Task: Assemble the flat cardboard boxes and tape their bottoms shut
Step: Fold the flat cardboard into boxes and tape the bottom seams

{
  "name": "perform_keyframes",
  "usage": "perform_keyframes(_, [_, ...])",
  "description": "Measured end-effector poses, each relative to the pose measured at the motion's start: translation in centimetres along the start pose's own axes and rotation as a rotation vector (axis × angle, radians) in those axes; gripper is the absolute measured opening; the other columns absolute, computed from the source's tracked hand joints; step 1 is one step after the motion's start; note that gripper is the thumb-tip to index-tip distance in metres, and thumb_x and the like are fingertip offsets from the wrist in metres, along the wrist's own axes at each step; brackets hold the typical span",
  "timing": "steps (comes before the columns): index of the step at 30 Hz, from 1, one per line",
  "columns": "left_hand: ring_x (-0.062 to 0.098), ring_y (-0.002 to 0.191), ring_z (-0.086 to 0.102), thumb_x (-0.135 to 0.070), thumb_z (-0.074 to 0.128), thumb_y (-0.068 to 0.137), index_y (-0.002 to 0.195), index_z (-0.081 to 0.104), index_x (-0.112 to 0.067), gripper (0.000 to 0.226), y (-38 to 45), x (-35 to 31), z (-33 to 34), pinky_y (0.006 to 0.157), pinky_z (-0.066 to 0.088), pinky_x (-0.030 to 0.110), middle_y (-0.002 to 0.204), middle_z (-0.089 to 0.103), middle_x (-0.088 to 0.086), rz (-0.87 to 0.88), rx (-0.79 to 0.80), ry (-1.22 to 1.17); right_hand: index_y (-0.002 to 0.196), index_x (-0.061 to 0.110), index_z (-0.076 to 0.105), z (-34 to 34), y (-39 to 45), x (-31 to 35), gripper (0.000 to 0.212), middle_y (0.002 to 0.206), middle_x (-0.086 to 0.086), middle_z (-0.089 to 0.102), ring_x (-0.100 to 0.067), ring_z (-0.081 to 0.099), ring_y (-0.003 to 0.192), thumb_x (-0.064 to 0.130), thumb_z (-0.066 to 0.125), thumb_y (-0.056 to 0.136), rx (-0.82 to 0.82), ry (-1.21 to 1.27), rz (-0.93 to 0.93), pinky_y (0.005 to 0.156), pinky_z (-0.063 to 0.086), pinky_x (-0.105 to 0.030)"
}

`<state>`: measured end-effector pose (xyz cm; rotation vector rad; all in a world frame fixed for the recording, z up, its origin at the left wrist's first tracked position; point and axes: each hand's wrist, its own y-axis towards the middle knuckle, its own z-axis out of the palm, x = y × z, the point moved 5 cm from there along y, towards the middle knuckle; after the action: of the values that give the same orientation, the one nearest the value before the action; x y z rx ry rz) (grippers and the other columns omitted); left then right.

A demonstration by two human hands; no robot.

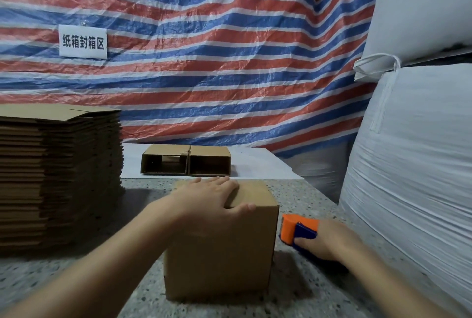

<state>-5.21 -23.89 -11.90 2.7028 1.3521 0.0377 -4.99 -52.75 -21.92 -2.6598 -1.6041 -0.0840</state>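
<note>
Centrally, an erected brown corrugated cardboard box [222, 241] is standing on the speckled grey stone worktop [301, 202], its folded flaps facing upward. The left hand [212, 197] is lying flat across that top face, fingers straight and slightly spread, thumb reaching over the near edge, pressing the flaps down. Just beside the box, the right hand [329, 239] is resting low on the worktop with its fingers curled round an orange-and-blue handheld tape dispenser [300, 231]; the tape roll itself is hidden, so whether any tape is already touching the cardboard cannot be told.

Handling judgement: the box is probably light and empty, stiff along its creases yet easily dented on open panels, and apt to slide on the smooth stone. Holding is best done where the left hand is now pressing, over the flap seam, with downward force steadying the box while the dispenser is being drawn along the seam.

Behind, two open brown cardboard boxes [186, 160] are lying on their sides on a white sheet [255, 164]. A tall stack of flat brown cardboard blanks [58, 172] is standing at left, well apart from the box. A striped red, white and blue tarpaulin [204, 49] is carrying a white printed sign [83, 42], and white woven bulk sacks [413, 139] are filling the right side.
</note>
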Motion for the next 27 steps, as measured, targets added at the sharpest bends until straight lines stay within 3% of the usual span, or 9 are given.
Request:
perform_keyframes(2, [0.013, 0.149, 0.016, -0.08, 0.017, 0.087, 0.155, 0.016, -0.033, 0.083, 0.1, -0.1, 0.0, 0.119, 0.01, 0.04, 0.163, 0.017, -0.008, -0.007, 0.003, -0.013, 0.122, 0.022, 0.062, 0.3, 0.0, -0.2, 0.073, 0.116, 0.001, 0.068, -0.018, 0.061, 0.092, 0.08, 0.053, 0.079, -0.044, -0.031, -0.02, 0.071, 0.046, -0.029])
perform_keyframes(5, [0.012, 0.149, 0.015, -0.072, 0.015, 0.094, 0.155, 0.02, -0.031, 0.074, 0.2, -0.1, 0.0, 0.119, 0.009, 0.039, 0.163, 0.019, -0.007, -0.001, 0.003, -0.059, 0.114, 0.023, 0.065, 0.1, -0.3, 0.1, 0.06, 0.108, 0.001, 0.069, -0.018, 0.063, 0.089, 0.073, 0.052, 0.085, -0.141, -0.025, -0.075, 0.066, 0.045, -0.029])
perform_keyframes(8, [0.013, 0.147, 0.021, -0.065, 0.016, 0.097, 0.153, 0.025, -0.031, 0.066, 0.4, 0.1, 0.0, 0.117, 0.014, 0.037, 0.161, 0.025, -0.007, 0.008, -0.023, -0.072, 0.099, 0.024, 0.067, -3.5, -0.7, 0.7, 0.047, 0.097, -0.003, 0.073, -0.02, 0.067, 0.085, 0.068, 0.055, 0.089, -0.235, 0.229, -0.165, 0.074, 0.053, -0.032])
perform_keyframes(11, [0.013, 0.142, 0.03, -0.07, 0.017, 0.094, 0.149, 0.032, -0.033, 0.067, 0.6, 0.3, 0.1, 0.112, 0.022, 0.036, 0.156, 0.034, -0.008, 0.0, -0.065, -0.066, 0.083, 0.015, 0.069, -10.8, -1.7, 1.7, 0.051, 0.073, -0.007, 0.074, -0.024, 0.072, 0.067, 0.065, 0.061, 0.086, -0.287, 0.669, -0.251, 0.067, 0.059, -0.037])
perform_keyframes(14, [0.013, 0.136, 0.038, -0.074, 0.02, 0.092, 0.145, 0.037, -0.034, 0.068, 0.5, 0.4, -0.1, 0.106, 0.03, 0.034, 0.151, 0.04, -0.008, 0.006, -0.096, -0.083, 0.09, 0.013, 0.069, -17.3, -3.1, 4.0, 0.066, 0.069, -0.002, 0.075, -0.017, 0.073, 0.06, 0.075, 0.065, 0.07, -0.157, 0.965, -0.384, 0.053, 0.054, -0.028])
perform_keyframes(17, [0.013, 0.129, 0.044, -0.074, 0.027, 0.091, 0.142, 0.042, -0.032, 0.068, 0.5, 0.4, -0.4, 0.097, 0.034, 0.031, 0.146, 0.045, -0.007, 0.001, -0.101, -0.117, 0.103, 0.013, 0.068, -20.5, -4.0, 7.4, 0.077, 0.08, -0.008, 0.074, -0.021, 0.071, 0.064, 0.075, 0.071, 0.059, 0.133, 1.085, -0.531, 0.054, 0.057, -0.03])
perform_keyframes(20, [0.01, 0.109, 0.053, -0.071, 0.034, 0.092, 0.128, 0.054, -0.032, 0.057, 0.2, 0.2, -0.7, 0.087, 0.042, 0.029, 0.126, 0.058, -0.008, -0.001, -0.11, -0.211, 0.104, 0.009, 0.068, -21.0, -4.0, 9.9, 0.085, 0.08, -0.012, 0.069, -0.02, 0.066, 0.059, 0.077, 0.074, 0.053, 0.321, 1.068, -0.556, 0.05, 0.056, -0.031])
perform_keyframes(24, [0.011, 0.101, 0.06, -0.043, 0.037, 0.103, 0.115, 0.065, -0.025, 0.036, 0.1, 1.7, -1.3, 0.094, 0.047, 0.035, 0.111, 0.066, -0.002, -0.106, -0.156, -0.657, 0.112, 0.012, 0.066, -19.9, -3.1, 11.9, 0.087, 0.088, -0.013, 0.073, -0.021, 0.069, 0.065, 0.075, 0.075, 0.054, 0.391, 0.907, -0.543, 0.055, 0.057, -0.03])
perform_keyframes(27, [0.01, 0.103, 0.064, -0.031, 0.039, 0.104, 0.105, 0.072, -0.019, 0.035, 0.0, 3.5, -1.8, 0.096, 0.046, 0.03, 0.108, 0.072, -0.002, -0.213, -0.314, -1.145, 0.118, 0.012, 0.064, -19.1, -2.7, 12.7, 0.092, 0.088, -0.01, 0.075, -0.019, 0.069, 0.063, 0.073, 0.075, 0.051, 0.401, 0.822, -0.526, 0.054, 0.056, -0.028])
